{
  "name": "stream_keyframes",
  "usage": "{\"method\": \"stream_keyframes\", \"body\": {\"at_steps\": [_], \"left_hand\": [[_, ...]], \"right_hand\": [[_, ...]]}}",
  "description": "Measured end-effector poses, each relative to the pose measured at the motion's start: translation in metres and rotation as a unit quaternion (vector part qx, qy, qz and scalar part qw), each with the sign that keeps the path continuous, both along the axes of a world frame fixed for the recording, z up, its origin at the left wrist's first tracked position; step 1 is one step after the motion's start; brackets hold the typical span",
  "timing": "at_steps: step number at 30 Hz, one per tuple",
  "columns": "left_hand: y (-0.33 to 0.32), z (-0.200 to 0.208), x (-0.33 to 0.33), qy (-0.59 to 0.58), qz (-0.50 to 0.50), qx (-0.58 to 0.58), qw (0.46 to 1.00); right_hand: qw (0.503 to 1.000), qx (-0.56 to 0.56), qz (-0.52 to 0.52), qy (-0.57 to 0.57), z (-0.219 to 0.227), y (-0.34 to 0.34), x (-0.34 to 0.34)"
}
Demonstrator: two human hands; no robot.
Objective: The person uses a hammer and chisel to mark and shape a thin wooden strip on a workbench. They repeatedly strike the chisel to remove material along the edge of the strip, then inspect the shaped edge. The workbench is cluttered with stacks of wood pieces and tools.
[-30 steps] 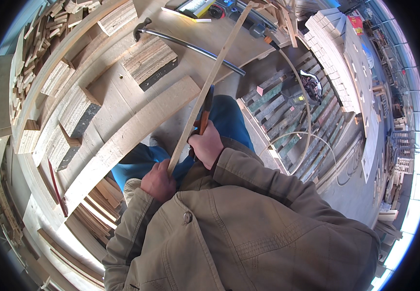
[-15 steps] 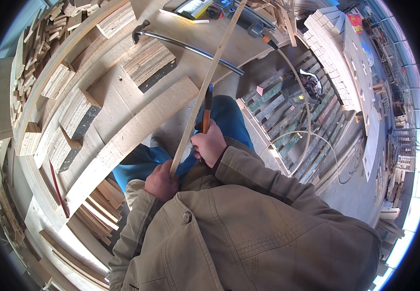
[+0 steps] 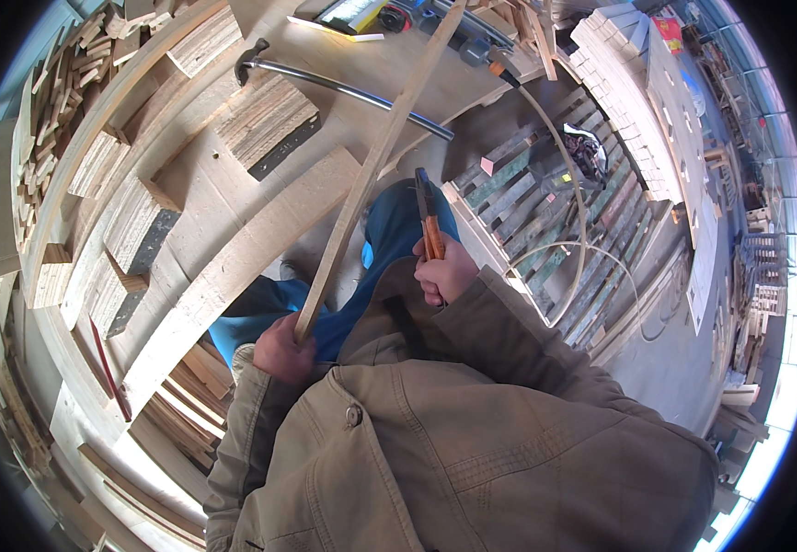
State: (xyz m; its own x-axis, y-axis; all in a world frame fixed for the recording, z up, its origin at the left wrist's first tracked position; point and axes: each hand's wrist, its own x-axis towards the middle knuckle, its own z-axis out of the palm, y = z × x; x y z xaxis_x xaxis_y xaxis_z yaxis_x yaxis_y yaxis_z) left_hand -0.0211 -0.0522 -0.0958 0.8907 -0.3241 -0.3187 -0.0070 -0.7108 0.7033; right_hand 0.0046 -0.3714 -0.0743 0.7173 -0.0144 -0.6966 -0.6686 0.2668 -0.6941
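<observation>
My left hand (image 3: 285,351) is closed round the near end of a long, thin wooden strip (image 3: 354,198). The strip slants up and away from me, past the curved wooden board and over the workbench. To its right, my right hand (image 3: 448,274) grips pliers (image 3: 430,228) with orange handles and a dark head pointing away from me. The pliers stand apart from the strip, above my blue-trousered knee. A claw hammer (image 3: 325,82) with a metal shaft lies on the bench beyond, its head on the left and its handle end past the strip.
A curved wooden board (image 3: 242,248) crosses the bench before me, with layered wood blocks (image 3: 268,120) behind it. Scrap wood (image 3: 67,110) is heaped far left. On the right lie a slatted pallet (image 3: 545,221), a pale hose (image 3: 584,212) and stacked boards (image 3: 637,110).
My right hand with the pliers has moved right, away from the strip. My left hand has shifted slightly left and nearer me, carrying the strip's near end.
</observation>
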Motion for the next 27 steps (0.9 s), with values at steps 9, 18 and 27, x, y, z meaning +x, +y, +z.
{"method": "stream_keyframes", "body": {"at_steps": [9, 18, 27], "left_hand": [[0.001, 0.002, -0.001, -0.004, 0.000, -0.013, 1.000], [0.002, 0.001, 0.000, 0.001, -0.006, -0.014, 1.000], [0.004, 0.000, 0.001, 0.010, -0.003, -0.047, 0.999]], "right_hand": [[0.997, -0.006, 0.055, -0.060, -0.004, 0.009, 0.004], [0.977, -0.114, 0.147, -0.104, -0.004, 0.006, 0.000], [0.874, -0.390, 0.193, -0.214, -0.017, 0.006, -0.003]]}}
